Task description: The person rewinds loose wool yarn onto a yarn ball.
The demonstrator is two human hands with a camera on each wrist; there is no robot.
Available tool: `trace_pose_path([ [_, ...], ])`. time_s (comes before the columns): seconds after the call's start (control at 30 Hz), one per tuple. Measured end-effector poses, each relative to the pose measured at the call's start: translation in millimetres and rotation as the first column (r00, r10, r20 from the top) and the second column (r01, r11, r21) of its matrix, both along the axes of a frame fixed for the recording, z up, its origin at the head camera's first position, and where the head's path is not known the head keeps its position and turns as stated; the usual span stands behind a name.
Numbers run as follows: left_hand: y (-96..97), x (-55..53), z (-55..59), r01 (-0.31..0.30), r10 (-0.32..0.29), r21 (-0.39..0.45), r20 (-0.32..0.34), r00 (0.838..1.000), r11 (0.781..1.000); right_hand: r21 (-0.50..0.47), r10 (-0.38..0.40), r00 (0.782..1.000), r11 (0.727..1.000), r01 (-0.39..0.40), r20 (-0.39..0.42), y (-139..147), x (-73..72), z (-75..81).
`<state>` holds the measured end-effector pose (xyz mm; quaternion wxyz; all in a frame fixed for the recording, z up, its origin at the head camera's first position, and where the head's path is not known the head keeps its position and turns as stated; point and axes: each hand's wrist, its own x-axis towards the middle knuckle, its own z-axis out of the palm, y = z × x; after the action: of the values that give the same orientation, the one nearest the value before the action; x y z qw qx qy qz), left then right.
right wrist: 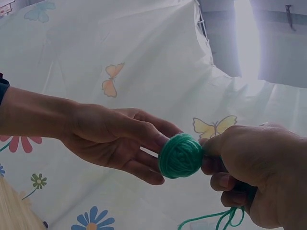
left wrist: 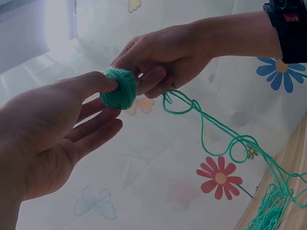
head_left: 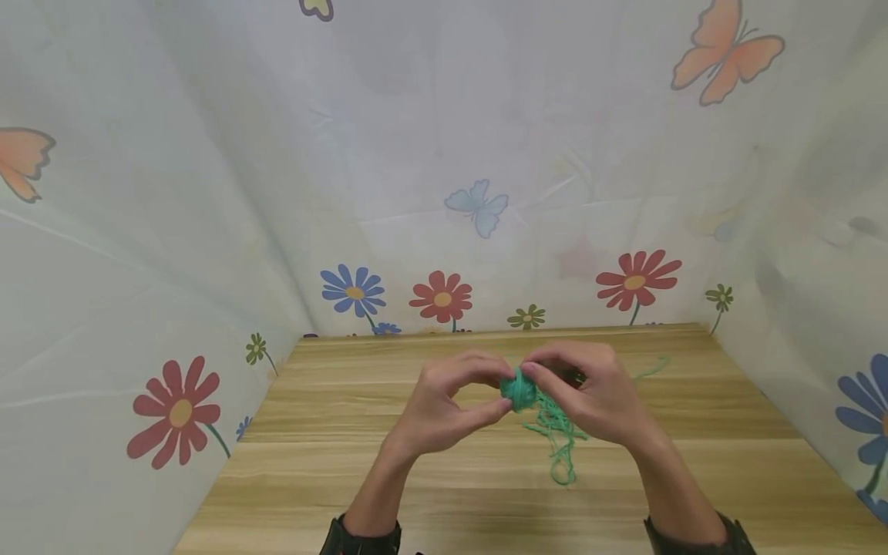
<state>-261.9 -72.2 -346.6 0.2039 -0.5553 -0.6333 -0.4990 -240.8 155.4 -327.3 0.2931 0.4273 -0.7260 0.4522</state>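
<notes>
A small ball of green yarn (head_left: 518, 390) is held up above the wooden table. My left hand (head_left: 444, 401) pinches it between thumb and fingertips from the left. At the ball's right side, my right hand (head_left: 590, 389) has its thumb and forefinger against the yarn, its other fingers curled. In the left wrist view, loose green strands (left wrist: 225, 122) hang from under the right hand down to a tangled heap (left wrist: 271, 211) on the table. The right wrist view shows the wound ball (right wrist: 181, 156) between both hands, with strands trailing below the right one.
The wooden table (head_left: 312, 478) lies beneath the hands. A pale sheet (head_left: 416, 116) printed with flowers and butterflies encloses it at the back and both sides. A loose yarn end (head_left: 654, 368) lies on the table beyond the right hand.
</notes>
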Motion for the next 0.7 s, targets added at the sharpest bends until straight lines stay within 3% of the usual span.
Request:
trace_pose_path([
  [0.3, -1.4, -2.7, -6.0, 0.076, -0.076, 0.01, 0.044, 0.996, 0.997, 0.073, -0.115, 0.989, 0.991, 0.108, 0.097, -3.6, 2.7, 6.8],
  [0.53, -2.3, 1.1, -1.7, 0.121, -0.124, 0.05, 0.073, 0.99, 0.991, 0.1, -0.257, 0.956, 0.965, 0.244, 0.144, 4.0, -18.1, -12.8],
  [0.7, -2.5, 7.7, 7.3, 0.123, -0.131, 0.106, 0.073, 0.989, 0.987, 0.124, -0.249, 0.956, 0.965, 0.231, 0.155, 6.2, -24.6, -19.4],
])
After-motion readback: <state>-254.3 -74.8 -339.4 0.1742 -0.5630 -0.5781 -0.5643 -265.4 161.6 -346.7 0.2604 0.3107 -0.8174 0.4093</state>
